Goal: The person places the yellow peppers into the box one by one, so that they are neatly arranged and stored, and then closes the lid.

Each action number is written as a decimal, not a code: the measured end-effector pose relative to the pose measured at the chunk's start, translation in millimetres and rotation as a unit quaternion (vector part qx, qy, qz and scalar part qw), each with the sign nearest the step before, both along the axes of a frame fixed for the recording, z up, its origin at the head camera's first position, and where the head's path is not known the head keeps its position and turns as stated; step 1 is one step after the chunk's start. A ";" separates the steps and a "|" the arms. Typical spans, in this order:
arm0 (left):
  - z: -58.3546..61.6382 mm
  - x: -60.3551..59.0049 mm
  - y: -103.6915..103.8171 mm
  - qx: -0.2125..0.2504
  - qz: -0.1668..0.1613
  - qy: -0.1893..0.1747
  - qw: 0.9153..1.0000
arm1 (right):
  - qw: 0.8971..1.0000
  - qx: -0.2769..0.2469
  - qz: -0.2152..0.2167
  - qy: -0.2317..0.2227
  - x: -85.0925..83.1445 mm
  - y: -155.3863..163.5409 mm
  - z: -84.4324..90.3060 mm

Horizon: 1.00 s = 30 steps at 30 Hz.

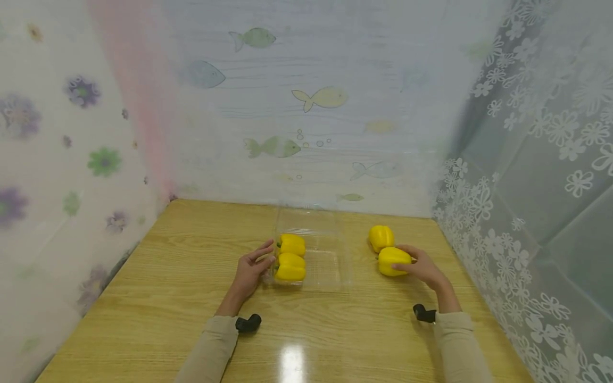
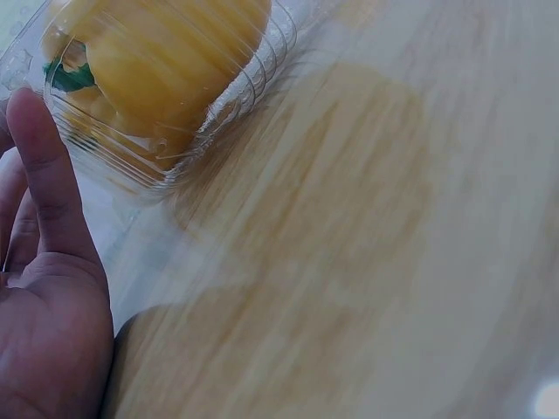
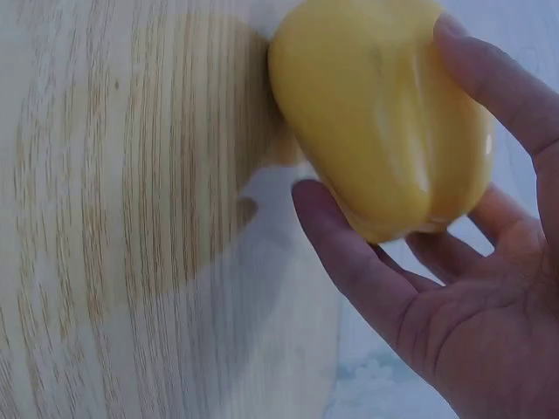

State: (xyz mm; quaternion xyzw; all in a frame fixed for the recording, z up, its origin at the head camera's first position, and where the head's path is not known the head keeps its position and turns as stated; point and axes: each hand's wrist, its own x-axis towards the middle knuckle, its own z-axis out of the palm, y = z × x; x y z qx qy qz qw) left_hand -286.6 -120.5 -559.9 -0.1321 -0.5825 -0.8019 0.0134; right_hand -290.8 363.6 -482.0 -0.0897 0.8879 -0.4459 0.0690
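A clear plastic clamshell box [image 1: 328,268] lies on the table with its lid folded back. Two yellow bell peppers, a front one [image 1: 290,267] and a back one [image 1: 292,244], fill its left side, green stems pointing left. Along the box's left wall is my left hand [image 1: 251,270], fingers extended; the thumb meets the wall's edge in the left wrist view. My right hand [image 1: 423,267] holds another yellow bell pepper [image 3: 384,113] between thumb and fingers, to the right of the box. Just behind it sits one more yellow bell pepper [image 1: 381,238].
The wooden table [image 1: 335,335] ends at a back wall [image 1: 239,175] printed with fish. Flowered coverings hang along the left and right sides. A black wrist mount [image 1: 248,323] sits at the left cuff and another black mount [image 1: 424,313] at the right cuff.
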 end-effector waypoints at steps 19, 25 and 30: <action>-0.9 -0.1 -0.3 0.004 -0.001 -0.004 1.000 | 0.997 -0.056 0.048 -0.031 -5.2 -23.6 -11.3; -1.2 -0.1 0.0 0.007 -0.002 -0.005 1.000 | 0.995 -0.074 0.048 -0.042 -3.9 -25.5 -13.5; -1.5 -0.5 -0.6 0.005 -0.002 -0.003 1.000 | 0.993 -0.095 0.061 -0.046 -3.7 -25.5 -17.0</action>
